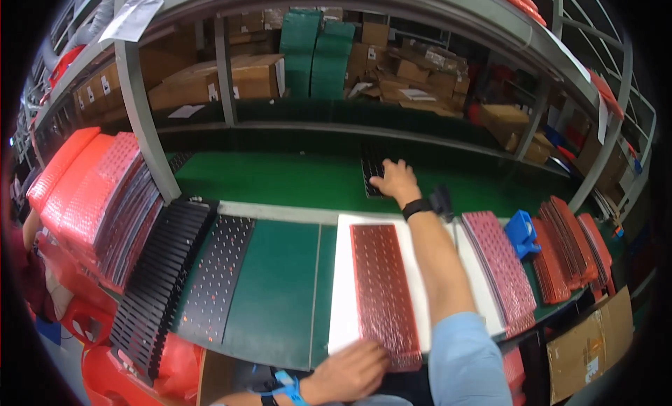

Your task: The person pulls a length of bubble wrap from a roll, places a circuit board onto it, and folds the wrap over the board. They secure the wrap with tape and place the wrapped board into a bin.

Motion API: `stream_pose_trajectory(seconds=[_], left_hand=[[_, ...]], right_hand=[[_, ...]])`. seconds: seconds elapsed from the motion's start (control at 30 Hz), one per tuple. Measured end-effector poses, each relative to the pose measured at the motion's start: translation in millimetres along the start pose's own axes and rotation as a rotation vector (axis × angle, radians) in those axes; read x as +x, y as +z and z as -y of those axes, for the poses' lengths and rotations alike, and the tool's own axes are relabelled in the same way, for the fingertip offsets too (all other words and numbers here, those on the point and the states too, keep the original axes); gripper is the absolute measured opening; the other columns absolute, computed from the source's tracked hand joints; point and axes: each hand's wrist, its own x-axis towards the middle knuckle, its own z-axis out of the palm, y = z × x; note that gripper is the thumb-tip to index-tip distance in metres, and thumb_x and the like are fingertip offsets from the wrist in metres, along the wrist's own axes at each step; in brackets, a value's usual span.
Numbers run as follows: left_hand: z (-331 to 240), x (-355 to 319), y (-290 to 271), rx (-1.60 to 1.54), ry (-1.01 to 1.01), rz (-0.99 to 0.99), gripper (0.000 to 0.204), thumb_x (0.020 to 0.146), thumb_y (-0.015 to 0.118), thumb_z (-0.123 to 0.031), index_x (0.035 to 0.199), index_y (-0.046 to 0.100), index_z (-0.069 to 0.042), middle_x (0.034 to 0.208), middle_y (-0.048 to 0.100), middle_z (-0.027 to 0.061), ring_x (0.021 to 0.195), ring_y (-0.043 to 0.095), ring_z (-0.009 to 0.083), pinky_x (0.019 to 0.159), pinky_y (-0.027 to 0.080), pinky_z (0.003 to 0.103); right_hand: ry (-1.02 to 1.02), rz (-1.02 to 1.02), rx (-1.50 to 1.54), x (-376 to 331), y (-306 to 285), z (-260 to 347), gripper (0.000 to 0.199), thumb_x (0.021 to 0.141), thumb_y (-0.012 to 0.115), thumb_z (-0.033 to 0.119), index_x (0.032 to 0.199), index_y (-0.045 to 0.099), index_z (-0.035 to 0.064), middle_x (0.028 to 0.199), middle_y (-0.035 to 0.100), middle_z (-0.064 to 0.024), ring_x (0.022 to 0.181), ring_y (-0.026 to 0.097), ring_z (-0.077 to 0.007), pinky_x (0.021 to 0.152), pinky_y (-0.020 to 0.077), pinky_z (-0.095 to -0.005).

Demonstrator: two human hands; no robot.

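Observation:
My right hand (397,180) reaches far forward over the green belt, its thumb and fingers closed at the right edge of a black slotted panel (371,173). Directly in front of me a red bubble-wrap bag (385,287) lies lengthwise on a white sheet (343,287); rows of pale marks show through it. Near the bag's lower left corner is my left hand (350,369), low over the bench edge. Its fingers look bent but are smeared by motion, so whether they touch the bag is unclear.
A dark panel with pale marks (218,280) and a black slotted rack (164,280) lie left. Red bubble-wrapped stacks stand far left (91,189) and right (563,245). A pink dotted stack (498,266) sits beside a blue holder (521,233). A metal post (143,112) rises at left.

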Motion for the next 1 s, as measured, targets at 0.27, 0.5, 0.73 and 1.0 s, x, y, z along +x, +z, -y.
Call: stream_pose_trajectory(seconds=[0.27, 0.5, 0.73, 1.0], left_hand=[[-1.8, -4.1, 0.9, 0.061, 0.039, -0.006, 0.034, 0.079, 0.067, -0.020, 0.104, 0.066, 0.002, 0.114, 0.063, 0.0184, 0.113, 0.058, 0.0351, 0.100, 0.047, 0.045], [4.2, 6.5, -2.3, -0.025, 0.021, -0.030, 0.027, 0.076, 0.068, -0.012, 0.100, 0.068, 0.001, 0.109, 0.065, 0.0150, 0.107, 0.062, 0.0321, 0.096, 0.050, 0.042], [13.6, -5.2, -6.0, -0.263, -0.033, -0.244, 0.013, 0.073, 0.065, 0.000, 0.086, 0.069, 0.002, 0.090, 0.069, 0.0136, 0.092, 0.067, 0.0296, 0.087, 0.054, 0.040], [-1.2, -5.4, -27.6, -0.506, -0.106, -0.416, 0.010, 0.076, 0.058, 0.003, 0.081, 0.067, 0.004, 0.084, 0.069, 0.0155, 0.085, 0.067, 0.0285, 0.080, 0.053, 0.037]], right_hand=[[0.388, 0.101, 0.234, 42.5, 46.2, -11.1, 0.066, 0.071, 0.073, 0.051, 0.123, 0.066, 0.0115, 0.131, 0.054, -0.0290, 0.126, 0.044, -0.0461, 0.105, 0.0377, -0.0514], [0.259, -0.162, 0.019, -35.6, -55.3, -1.1, 0.061, 0.067, 0.072, 0.046, 0.122, 0.069, 0.0184, 0.117, 0.060, -0.0265, 0.112, 0.053, -0.0414, 0.099, 0.0431, -0.0460], [0.120, -0.235, 0.195, -243.7, -104.9, 59.6, 0.058, 0.068, 0.077, 0.047, 0.117, 0.072, 0.0157, 0.107, 0.058, -0.0291, 0.102, 0.053, -0.0397, 0.091, 0.0444, -0.0448], [0.303, -0.135, 0.170, -315.5, -69.2, 84.0, 0.057, 0.067, 0.078, 0.046, 0.116, 0.072, 0.0172, 0.111, 0.056, -0.0272, 0.104, 0.051, -0.0392, 0.092, 0.0425, -0.0454]])
